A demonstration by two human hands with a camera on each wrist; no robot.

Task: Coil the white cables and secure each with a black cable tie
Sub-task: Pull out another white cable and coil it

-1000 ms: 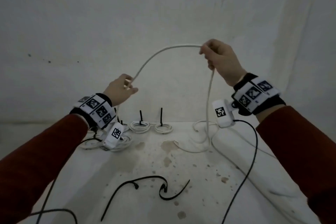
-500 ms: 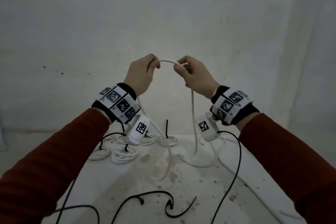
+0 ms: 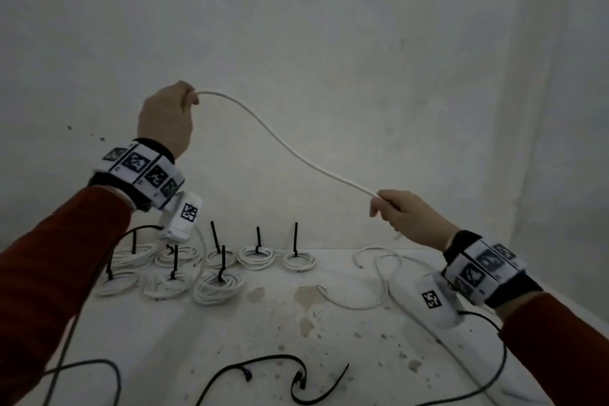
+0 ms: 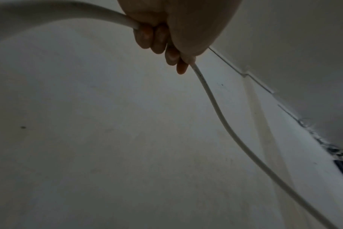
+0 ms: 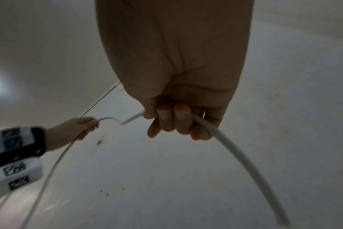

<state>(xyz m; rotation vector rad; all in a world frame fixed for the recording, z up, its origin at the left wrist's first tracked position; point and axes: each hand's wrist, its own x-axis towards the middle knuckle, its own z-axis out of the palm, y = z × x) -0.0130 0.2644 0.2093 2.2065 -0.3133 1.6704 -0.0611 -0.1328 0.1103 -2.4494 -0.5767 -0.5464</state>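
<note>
A white cable (image 3: 290, 150) stretches in the air between my two hands. My left hand (image 3: 168, 117) is raised high at the left and grips the cable in curled fingers (image 4: 157, 40). My right hand (image 3: 398, 214) is lower at the right and grips the same cable (image 5: 225, 139) in curled fingers (image 5: 178, 122). The rest of this cable lies in loose loops (image 3: 379, 273) on the white table (image 3: 329, 339) under my right wrist. Loose black cable ties (image 3: 290, 376) lie near the table's front edge.
Several coiled white cables (image 3: 217, 285), each bound with an upright black tie (image 3: 258, 241), sit in two rows at the back left of the table. Black camera leads (image 3: 487, 369) trail from both wrists. A pale wall (image 3: 329, 43) stands behind the stained table.
Half a second ago my hands were close together on the cable at chest height. Now my left hand is higher at the left and my right hand lower at the right, with a long cable span between them.
</note>
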